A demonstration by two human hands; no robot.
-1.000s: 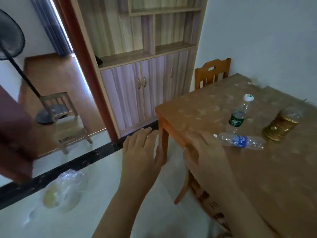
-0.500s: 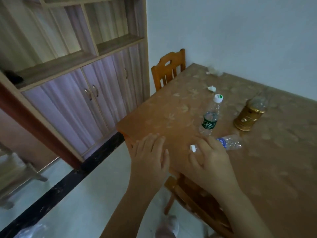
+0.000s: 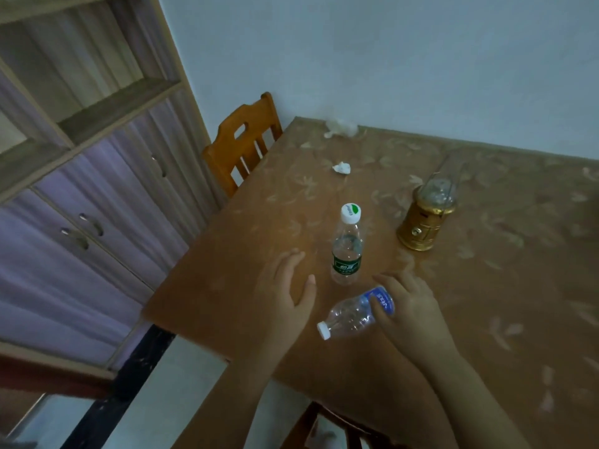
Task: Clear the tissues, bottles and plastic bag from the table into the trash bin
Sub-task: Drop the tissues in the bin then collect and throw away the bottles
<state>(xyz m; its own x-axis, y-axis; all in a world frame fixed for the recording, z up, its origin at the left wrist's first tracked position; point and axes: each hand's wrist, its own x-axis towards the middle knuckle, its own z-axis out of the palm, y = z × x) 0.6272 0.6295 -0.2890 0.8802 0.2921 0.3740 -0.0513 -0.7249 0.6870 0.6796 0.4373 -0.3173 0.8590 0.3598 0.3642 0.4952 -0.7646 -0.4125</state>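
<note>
My right hand grips a clear blue-label bottle by its lower half, cap pointing left, just above the brown patterned table. An upright green-label bottle with a white cap stands just beyond it. My left hand hovers open over the table, left of the green-label bottle, fingers apart. A small crumpled tissue lies farther back. A larger tissue wad rests at the far edge by the wall. No trash bin or plastic bag shows.
A gold lantern stands on the table to the right of the bottles. A wooden chair is tucked at the table's left side, another chair below the near edge. A tall wooden cabinet fills the left.
The view swung from the floor and doorway onto the table. My right hand closed on the lying blue-label bottle and lifted it. My left hand moved onto the table near the green-label bottle.
</note>
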